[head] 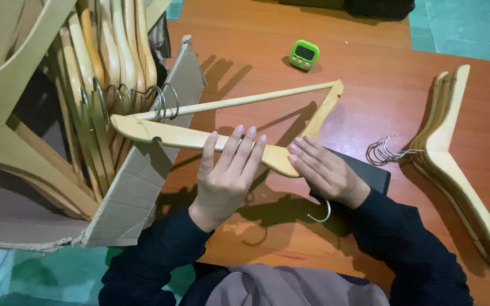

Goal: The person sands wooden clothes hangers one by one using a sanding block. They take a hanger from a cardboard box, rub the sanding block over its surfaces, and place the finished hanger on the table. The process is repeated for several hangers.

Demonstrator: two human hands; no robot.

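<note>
right now you are holding a wooden clothes hanger above the desk, level with the torn cardboard box of hangers on your left. your left hand is wrapping its fingers over the hanger's flat shoulder near the middle, so that grip is pinching the wood. your right hand is lying with fingers flat and close together against the hanger's angled arm, pressing rather than closing around it. a metal hook is showing just below your right wrist; i cannot tell whether it is seated in this hanger or loose. a dark flat object is lying under your right hand.

the long end of the hanger is reaching in among the hooks of the boxed hangers, and the thin crossbar is passing close to those wire loops. as a judgement, that end could be snagging a loop and dragging neighbours out. the flat right hand could also be letting the arm slip sideways.

the stack of finished hangers is lying well apart on the right, and a small green timer is sitting further up the desk.
</note>
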